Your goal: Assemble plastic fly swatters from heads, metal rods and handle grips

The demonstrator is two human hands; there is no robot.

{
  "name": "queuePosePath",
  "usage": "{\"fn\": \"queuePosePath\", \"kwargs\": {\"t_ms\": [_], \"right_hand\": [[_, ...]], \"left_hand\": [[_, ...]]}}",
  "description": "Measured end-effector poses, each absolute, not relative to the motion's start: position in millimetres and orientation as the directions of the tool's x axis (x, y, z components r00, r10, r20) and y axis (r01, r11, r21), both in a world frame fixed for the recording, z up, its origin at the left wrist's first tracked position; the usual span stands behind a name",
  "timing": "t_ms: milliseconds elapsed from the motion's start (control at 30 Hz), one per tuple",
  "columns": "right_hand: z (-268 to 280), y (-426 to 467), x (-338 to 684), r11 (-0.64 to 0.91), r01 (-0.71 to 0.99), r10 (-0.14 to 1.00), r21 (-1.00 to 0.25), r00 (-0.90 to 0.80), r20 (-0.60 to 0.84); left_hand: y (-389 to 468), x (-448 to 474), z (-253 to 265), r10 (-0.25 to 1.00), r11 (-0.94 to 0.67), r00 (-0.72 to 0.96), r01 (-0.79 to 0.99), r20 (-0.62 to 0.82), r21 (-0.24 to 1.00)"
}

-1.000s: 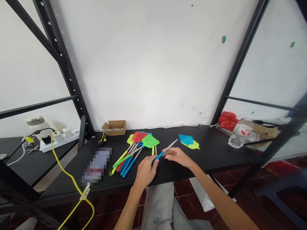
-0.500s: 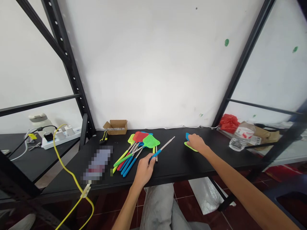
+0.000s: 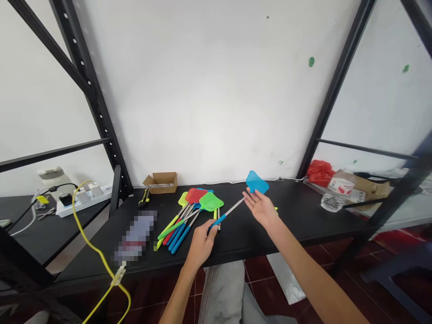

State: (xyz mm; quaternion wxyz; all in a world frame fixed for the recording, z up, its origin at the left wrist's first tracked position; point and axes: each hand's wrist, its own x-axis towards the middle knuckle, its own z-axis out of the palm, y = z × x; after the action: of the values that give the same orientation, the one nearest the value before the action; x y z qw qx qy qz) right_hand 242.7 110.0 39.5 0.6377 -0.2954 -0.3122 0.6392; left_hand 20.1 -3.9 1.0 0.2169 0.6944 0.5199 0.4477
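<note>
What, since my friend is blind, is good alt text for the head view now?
A person's left hand grips a blue-handled silvery rod pointing toward the right hand, which holds a blue flyswatter head. Colourful flyswatters lie piled on the black table.

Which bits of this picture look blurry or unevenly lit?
Head view: the wall glows brightest near its middle; head view: a patch on the table is pixelated; head view: the stool-like shape at right looks blurred, the blue swatter head clearer.
</note>
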Motion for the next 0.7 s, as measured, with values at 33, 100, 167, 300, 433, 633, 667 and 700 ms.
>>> {"fn": "queuePosePath", "kwargs": {"t_ms": [33,100,167,300,433,633,667,700], "right_hand": [[36.1,107.8,235.8,-0.012,-0.647,1.0,-0.763,-0.028,0.008],[31.1,105.2,226.6,-0.001,-0.662,1.0,-0.749,-0.02,0.017],[28.4,103.8,222.2,0.037,-0.658,0.999,-0.752,0.002,0.047],[26.8,101.2,220.2,0.067,-0.66,0.997,-0.748,0.016,0.076],[27.1,98.0,219.5,0.071,-0.673,0.997,-0.737,0.024,0.074],[28.4,92.5,218.5,0.153,-0.619,0.985,-0.77,0.031,0.17],[28.0,91.3,217.9,0.172,-0.604,0.98,-0.778,0.026,0.196],[27.6,90.0,217.0,0.188,-0.588,0.976,-0.787,0.02,0.218]], "left_hand": [[-3.7,20.3,0.7,0.918,-0.363,0.061,0.53,0.393,0.767],[-3.2,20.4,0.2,0.918,-0.363,0.063,0.53,0.392,0.766],[-2.8,20.4,0.0,0.916,-0.367,0.062,0.526,0.395,0.768],[-3.0,20.6,0.6,0.924,-0.352,0.061,0.523,0.377,0.777],[-3.5,20.9,0.6,0.93,-0.336,0.064,0.544,0.361,0.769],[-2.6,20.0,-0.7,0.928,-0.34,0.062,0.545,0.367,0.766],[-2.6,19.5,-0.8,0.926,-0.346,0.065,0.541,0.371,0.767],[-2.6,19.0,-1.0,0.926,-0.349,0.069,0.538,0.372,0.768]]}}
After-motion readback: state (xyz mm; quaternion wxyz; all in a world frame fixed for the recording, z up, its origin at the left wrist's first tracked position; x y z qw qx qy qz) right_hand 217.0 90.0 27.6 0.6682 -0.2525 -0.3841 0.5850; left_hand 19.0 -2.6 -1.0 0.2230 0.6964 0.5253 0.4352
